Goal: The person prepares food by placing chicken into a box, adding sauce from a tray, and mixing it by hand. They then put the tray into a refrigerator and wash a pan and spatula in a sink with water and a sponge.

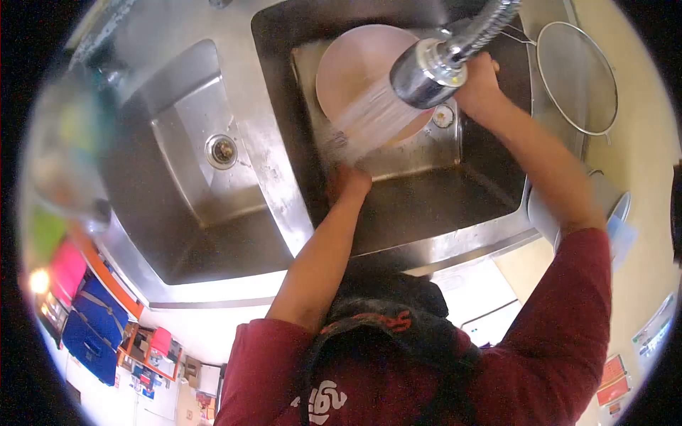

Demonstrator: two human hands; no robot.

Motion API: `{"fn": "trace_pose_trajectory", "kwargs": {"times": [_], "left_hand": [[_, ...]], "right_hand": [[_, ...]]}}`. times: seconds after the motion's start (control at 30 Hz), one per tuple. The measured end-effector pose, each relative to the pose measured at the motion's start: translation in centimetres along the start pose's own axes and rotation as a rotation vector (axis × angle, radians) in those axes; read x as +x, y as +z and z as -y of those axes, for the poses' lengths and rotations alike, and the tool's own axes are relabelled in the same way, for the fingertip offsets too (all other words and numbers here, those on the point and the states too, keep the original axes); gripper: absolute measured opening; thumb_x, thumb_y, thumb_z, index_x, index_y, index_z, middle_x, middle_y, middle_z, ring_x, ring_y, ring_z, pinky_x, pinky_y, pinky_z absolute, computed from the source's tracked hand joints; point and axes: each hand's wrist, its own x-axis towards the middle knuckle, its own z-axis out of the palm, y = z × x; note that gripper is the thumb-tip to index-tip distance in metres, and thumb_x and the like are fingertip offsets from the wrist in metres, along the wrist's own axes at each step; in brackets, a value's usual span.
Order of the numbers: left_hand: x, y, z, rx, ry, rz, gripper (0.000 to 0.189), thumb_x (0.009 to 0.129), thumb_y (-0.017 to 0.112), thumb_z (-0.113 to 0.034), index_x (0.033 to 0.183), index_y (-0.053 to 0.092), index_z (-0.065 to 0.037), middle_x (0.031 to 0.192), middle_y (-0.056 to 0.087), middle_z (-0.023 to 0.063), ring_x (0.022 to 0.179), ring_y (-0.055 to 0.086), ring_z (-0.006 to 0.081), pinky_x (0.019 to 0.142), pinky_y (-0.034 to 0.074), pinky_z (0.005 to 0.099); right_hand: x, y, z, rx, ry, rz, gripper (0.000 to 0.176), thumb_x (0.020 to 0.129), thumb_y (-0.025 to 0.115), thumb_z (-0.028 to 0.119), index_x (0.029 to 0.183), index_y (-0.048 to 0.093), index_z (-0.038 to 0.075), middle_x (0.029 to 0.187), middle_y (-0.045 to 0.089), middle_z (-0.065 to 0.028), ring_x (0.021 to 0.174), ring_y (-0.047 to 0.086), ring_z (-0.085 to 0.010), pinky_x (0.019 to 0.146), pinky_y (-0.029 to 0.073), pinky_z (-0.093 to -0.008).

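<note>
My left hand (349, 181) reaches into the right sink basin, low at the lower left end of the water spray. Its fingers are blurred by the water, and a small dark shape (339, 139) shows in the spray just above them. My right hand (480, 84) is curled closed beside the metal spray head (428, 74), which partly covers it; what it grips is hidden. From the spray head, water (373, 121) streams down and to the left across a round, pale pink dish (355, 64) in the basin.
A second sink basin (186, 135) with a drain (222, 151) lies to the left. At the right edge sits a round mesh strainer (577, 78), and nearer me a pale bucket-like container (543, 211). The flexible hose (490, 25) hangs at the top.
</note>
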Motion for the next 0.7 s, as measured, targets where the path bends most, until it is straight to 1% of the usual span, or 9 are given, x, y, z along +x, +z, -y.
{"fn": "trace_pose_trajectory", "kwargs": {"times": [0.13, 0.2, 0.27, 0.37, 0.5, 0.53, 0.6, 0.63, 0.7], "left_hand": [[-1.8, -0.4, -0.5, -0.039, -0.114, -0.008, 0.046, 0.097, 0.056, -0.029, 0.138, 0.051, -0.009, 0.137, 0.057, 0.018, 0.126, 0.056, 0.0398, 0.101, 0.048, 0.0557], [-2.8, -2.4, -1.1, -0.031, -0.207, 0.089, 0.042, 0.099, 0.054, -0.027, 0.138, 0.051, -0.012, 0.138, 0.057, 0.0173, 0.126, 0.056, 0.0397, 0.1, 0.049, 0.0562], [-4.2, -8.1, -3.4, -0.007, -0.304, 0.274, 0.042, 0.099, 0.053, -0.025, 0.14, 0.05, -0.016, 0.139, 0.056, 0.0162, 0.127, 0.055, 0.04, 0.1, 0.049, 0.0567], [-2.4, -3.2, -2.2, 0.04, -0.307, 0.219, 0.045, 0.099, 0.054, -0.024, 0.143, 0.048, -0.019, 0.139, 0.056, 0.0161, 0.128, 0.054, 0.0401, 0.101, 0.048, 0.0578], [-2.9, -2.3, -2.8, 0.035, -0.275, 0.097, 0.047, 0.098, 0.055, -0.023, 0.144, 0.047, -0.017, 0.14, 0.054, 0.018, 0.127, 0.054, 0.0424, 0.101, 0.047, 0.0591], [-0.5, 2.1, -0.3, 0.027, -0.219, 0.116, 0.047, 0.098, 0.055, -0.023, 0.144, 0.047, -0.016, 0.141, 0.053, 0.0188, 0.127, 0.054, 0.0426, 0.101, 0.047, 0.0599], [-0.6, 2.3, -0.3, 0.065, -0.189, 0.166, 0.046, 0.099, 0.054, -0.024, 0.143, 0.047, -0.015, 0.141, 0.053, 0.02, 0.127, 0.054, 0.0421, 0.1, 0.048, 0.0603], [-2.9, -2.3, -2.4, 0.113, -0.213, 0.194, 0.045, 0.099, 0.053, -0.024, 0.143, 0.047, -0.015, 0.14, 0.054, 0.0204, 0.126, 0.055, 0.0413, 0.099, 0.048, 0.0599], [-3.3, -3.5, -3.1, 0.129, -0.234, 0.211, 0.044, 0.1, 0.051, -0.025, 0.143, 0.047, -0.015, 0.138, 0.056, 0.0212, 0.125, 0.057, 0.0401, 0.098, 0.05, 0.0587]], "right_hand": [[4.7, 0.4, 0.6, -0.133, -0.136, 0.07, 0.03, 0.088, 0.061, 0.031, 0.11, 0.069, 0.013, 0.102, 0.069, -0.0101, 0.09, 0.068, -0.0281, 0.071, 0.053, -0.0459], [6.2, 0.9, 0.6, -0.115, -0.217, 0.124, 0.03, 0.088, 0.061, 0.032, 0.111, 0.069, 0.013, 0.101, 0.069, -0.01, 0.089, 0.067, -0.0278, 0.07, 0.053, -0.0457], [6.8, 1.4, 0.2, -0.053, -0.286, 0.171, 0.031, 0.088, 0.062, 0.032, 0.111, 0.069, 0.013, 0.1, 0.069, -0.01, 0.088, 0.067, -0.0274, 0.069, 0.053, -0.0455], [6.4, 2.5, -0.7, 0.079, -0.373, 0.243, 0.032, 0.088, 0.062, 0.033, 0.111, 0.069, 0.012, 0.1, 0.069, -0.01, 0.086, 0.067, -0.0269, 0.067, 0.053, -0.0453], [5.8, 4.6, -1.9, 0.299, -0.452, 0.344, 0.033, 0.088, 0.063, 0.034, 0.112, 0.068, 0.012, 0.098, 0.069, -0.0099, 0.084, 0.066, -0.0262, 0.065, 0.052, -0.045], [5.4, 5.1, -2.2, 0.355, -0.461, 0.368, 0.033, 0.088, 0.063, 0.034, 0.112, 0.068, 0.011, 0.098, 0.069, -0.0099, 0.084, 0.066, -0.026, 0.064, 0.052, -0.0449], [4.7, 6.3, -2.3, 0.476, -0.481, 0.401, 0.034, 0.088, 0.064, 0.034, 0.113, 0.068, 0.011, 0.098, 0.069, -0.0099, 0.083, 0.066, -0.0256, 0.063, 0.052, -0.0447], [4.3, 7.2, -2.2, 0.54, -0.493, 0.407, 0.034, 0.088, 0.064, 0.035, 0.113, 0.068, 0.011, 0.097, 0.069, -0.0099, 0.083, 0.066, -0.0254, 0.063, 0.052, -0.0446], [3.9, 9.3, -1.6, 0.682, -0.521, 0.393, 0.035, 0.088, 0.065, 0.035, 0.113, 0.068, 0.011, 0.097, 0.069, -0.0098, 0.082, 0.066, -0.0251, 0.062, 0.052, -0.0445]]}}
